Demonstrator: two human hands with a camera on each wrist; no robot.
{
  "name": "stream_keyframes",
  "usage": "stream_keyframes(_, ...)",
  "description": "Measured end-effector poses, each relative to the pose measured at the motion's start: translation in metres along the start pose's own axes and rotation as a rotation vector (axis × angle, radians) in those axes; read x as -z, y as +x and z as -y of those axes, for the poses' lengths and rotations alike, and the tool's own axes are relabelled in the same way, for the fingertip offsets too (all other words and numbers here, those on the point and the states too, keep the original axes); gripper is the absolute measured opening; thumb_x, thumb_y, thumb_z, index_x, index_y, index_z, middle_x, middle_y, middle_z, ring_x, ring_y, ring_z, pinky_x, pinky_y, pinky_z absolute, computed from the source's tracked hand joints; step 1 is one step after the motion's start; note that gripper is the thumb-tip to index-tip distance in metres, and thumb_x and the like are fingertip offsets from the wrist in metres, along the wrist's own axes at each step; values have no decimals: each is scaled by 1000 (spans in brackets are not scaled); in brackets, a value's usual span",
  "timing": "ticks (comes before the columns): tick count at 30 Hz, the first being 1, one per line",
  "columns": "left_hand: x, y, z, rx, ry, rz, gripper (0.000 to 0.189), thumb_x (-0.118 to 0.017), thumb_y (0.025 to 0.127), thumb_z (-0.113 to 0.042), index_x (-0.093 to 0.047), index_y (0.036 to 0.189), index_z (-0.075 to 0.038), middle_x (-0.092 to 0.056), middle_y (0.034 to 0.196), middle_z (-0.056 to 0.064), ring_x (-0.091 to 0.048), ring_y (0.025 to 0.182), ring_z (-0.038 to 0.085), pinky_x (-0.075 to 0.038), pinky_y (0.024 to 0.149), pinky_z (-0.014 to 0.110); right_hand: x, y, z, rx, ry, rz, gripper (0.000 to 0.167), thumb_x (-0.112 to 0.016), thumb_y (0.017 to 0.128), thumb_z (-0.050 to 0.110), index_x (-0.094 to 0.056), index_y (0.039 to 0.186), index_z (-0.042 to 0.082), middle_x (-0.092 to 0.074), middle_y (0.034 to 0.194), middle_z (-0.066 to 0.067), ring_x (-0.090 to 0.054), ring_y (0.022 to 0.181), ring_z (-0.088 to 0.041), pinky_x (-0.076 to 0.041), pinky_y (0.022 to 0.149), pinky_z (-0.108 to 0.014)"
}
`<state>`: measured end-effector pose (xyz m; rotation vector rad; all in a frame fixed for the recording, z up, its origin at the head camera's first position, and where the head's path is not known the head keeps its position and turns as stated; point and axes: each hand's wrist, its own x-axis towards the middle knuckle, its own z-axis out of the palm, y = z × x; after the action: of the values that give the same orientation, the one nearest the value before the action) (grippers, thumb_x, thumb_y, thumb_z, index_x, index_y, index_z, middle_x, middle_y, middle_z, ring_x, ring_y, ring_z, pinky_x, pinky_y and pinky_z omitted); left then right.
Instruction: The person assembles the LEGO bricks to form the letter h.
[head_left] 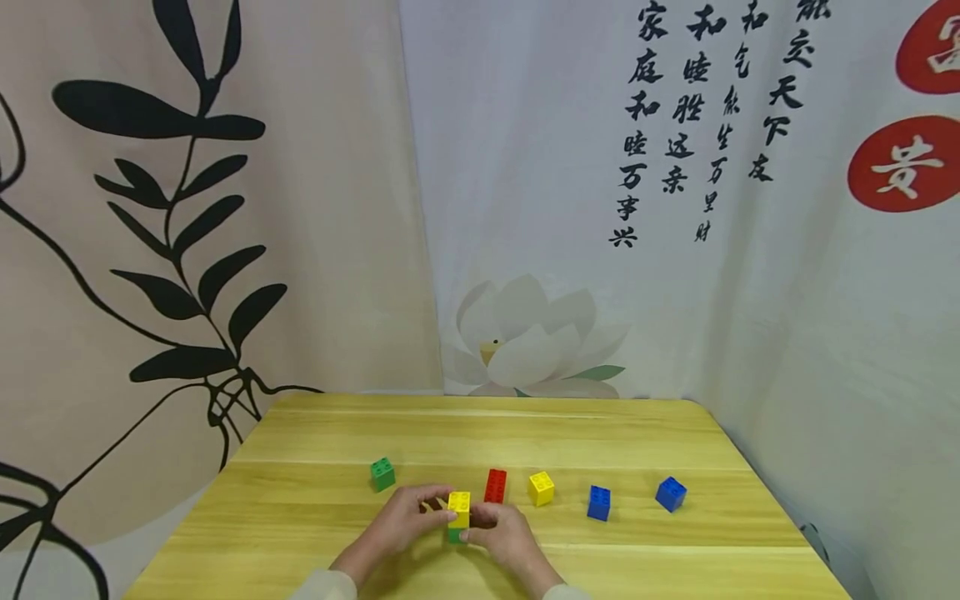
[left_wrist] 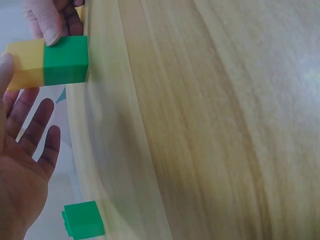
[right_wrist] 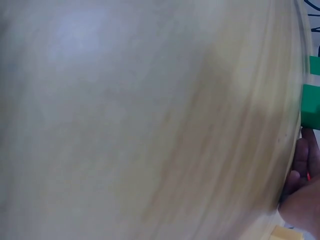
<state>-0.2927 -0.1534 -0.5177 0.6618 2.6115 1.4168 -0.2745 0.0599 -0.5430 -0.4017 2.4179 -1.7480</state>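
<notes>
A yellow toy brick [head_left: 459,507] sits on a green toy brick [head_left: 455,536], the two stacked as one upright block between both hands. My left hand [head_left: 408,517] pinches the yellow brick from the left; in the left wrist view its other fingers spread out below. From the right, my right hand [head_left: 506,537] holds the stack low, its thumb on the green brick [left_wrist: 66,60] near the seam with the yellow brick [left_wrist: 26,62]. The right wrist view catches only the green brick [right_wrist: 311,107] and part of the right hand [right_wrist: 302,182] at its edge.
Behind the hands on the wooden table [head_left: 337,433] lie a loose green brick [head_left: 382,474] at left, a red brick [head_left: 495,486], a yellow brick [head_left: 541,488] and two blue bricks, one nearer [head_left: 598,503] and one farther right [head_left: 671,494]. A printed curtain [head_left: 337,208] hangs behind.
</notes>
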Motion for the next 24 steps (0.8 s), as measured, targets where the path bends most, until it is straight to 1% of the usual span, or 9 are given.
stream_keyframes(5, 2, 1, 0, -2, 4, 3, 31, -70, 93, -35, -71, 118, -16, -69, 105, -5, -60, 92, 16, -48, 77, 32, -3, 1, 1, 21, 2, -16, 35, -78, 84, 9, -70, 118, 5, -72, 109, -8, -66, 101, -26, -54, 86, -45)
stream_keyframes(11, 3, 2, -2, 18, -15, 10, 32, -72, 92, -33, -71, 118, -14, -69, 102, -6, -59, 92, 17, -48, 76, 31, -6, 0, 2, 14, 12, -28, 35, -78, 85, 8, -70, 118, 3, -72, 109, -9, -66, 102, -27, -53, 87, -46)
stream_keyframes(16, 1, 3, -5, 28, -25, -3, 32, -72, 92, -34, -71, 116, -12, -69, 102, -5, -59, 93, 16, -49, 77, 31, -6, -1, 3, 11, -1, -35, 34, -78, 85, 9, -70, 117, 2, -72, 109, -10, -66, 102, -27, -53, 86, -46)
stream_keyframes(20, 0, 3, -4, 22, -19, -10, 30, -73, 91, -32, -70, 114, -13, -68, 104, -4, -58, 95, 17, -49, 79, 35, -5, -2, 4, 10, -20, -40, 35, -78, 85, 10, -69, 118, 1, -71, 110, -11, -66, 102, -29, -53, 86, -47)
stream_keyframes(24, 0, 1, -1, 20, -27, -8, 34, -75, 90, -30, -68, 118, -12, -68, 105, -3, -58, 97, 20, -49, 80, 39, -5, -2, 4, -7, -31, -40, 37, -78, 85, 11, -68, 119, 1, -71, 111, -11, -65, 103, -30, -53, 86, -47)
